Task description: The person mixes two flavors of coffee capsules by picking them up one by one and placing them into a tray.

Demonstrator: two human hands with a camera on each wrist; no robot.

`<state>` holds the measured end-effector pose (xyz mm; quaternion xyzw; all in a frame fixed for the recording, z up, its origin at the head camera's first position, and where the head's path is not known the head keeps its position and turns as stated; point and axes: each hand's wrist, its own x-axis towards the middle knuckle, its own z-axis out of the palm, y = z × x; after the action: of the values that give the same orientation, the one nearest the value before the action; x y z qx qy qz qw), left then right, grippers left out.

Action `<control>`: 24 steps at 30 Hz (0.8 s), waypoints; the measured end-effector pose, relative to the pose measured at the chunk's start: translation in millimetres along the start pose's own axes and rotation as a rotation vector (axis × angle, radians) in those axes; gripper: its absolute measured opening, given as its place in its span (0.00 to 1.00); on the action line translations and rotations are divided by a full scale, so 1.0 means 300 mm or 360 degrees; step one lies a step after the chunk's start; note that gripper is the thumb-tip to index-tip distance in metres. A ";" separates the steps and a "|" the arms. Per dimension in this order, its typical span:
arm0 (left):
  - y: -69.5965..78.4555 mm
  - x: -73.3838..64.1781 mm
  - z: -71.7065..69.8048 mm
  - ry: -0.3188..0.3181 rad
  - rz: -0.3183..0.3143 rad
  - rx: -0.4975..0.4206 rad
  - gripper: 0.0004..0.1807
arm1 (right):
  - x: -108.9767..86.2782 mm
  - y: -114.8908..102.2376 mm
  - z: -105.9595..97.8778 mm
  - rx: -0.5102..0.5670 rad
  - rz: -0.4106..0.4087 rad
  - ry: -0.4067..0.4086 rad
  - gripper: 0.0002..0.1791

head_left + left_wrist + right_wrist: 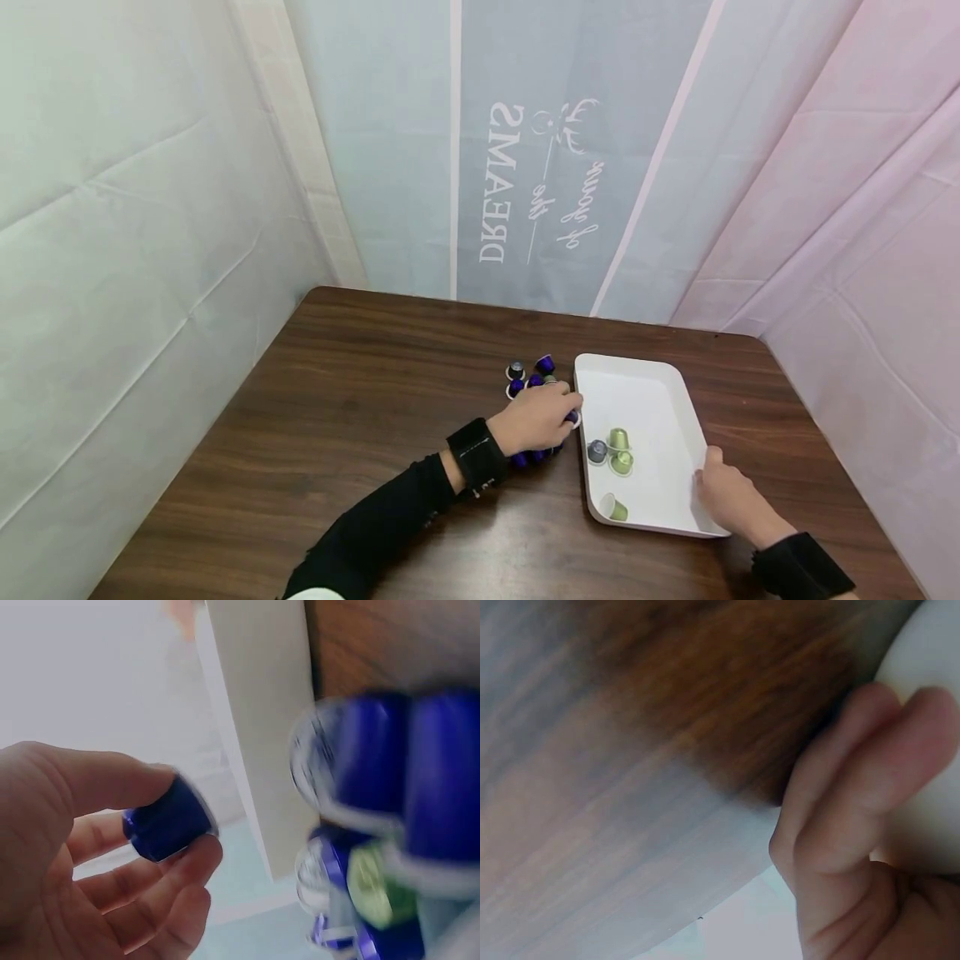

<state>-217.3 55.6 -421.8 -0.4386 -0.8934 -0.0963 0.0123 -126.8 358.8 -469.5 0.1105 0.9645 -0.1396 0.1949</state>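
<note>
My left hand point(534, 417) is beside the left rim of a white tray point(652, 392). In the left wrist view, its thumb and fingers pinch a dark blue coffee capsule point(169, 821). Under and around that hand lies a cluster of blue capsules point(516, 388), partly hidden by it; a green capsule point(381, 889) shows among them. Inside the tray are three light green capsules point(622, 463) and one grey capsule point(597, 452), toward its left and near side. My right hand point(738, 498) grips the tray's right edge near the front corner, with fingers point(855, 795) bent at the rim.
The brown wooden table point(360, 375) carries everything. A dark grey capsule point(516, 370) and another blue capsule point(545, 364) stand at the far side of the cluster. Pale fabric curtains point(405, 150) hang behind the table and on both sides.
</note>
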 end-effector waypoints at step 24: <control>0.158 0.067 0.102 -0.0132 0.0192 -0.0037 0.11 | 0.007 0.001 0.001 -0.0026 -0.0019 0.0040 0.23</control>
<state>-190.5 105.3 -442.0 -0.4952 -0.8640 -0.0875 -0.0243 -128.5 359.2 -470.5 0.1049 0.9687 -0.1315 0.1827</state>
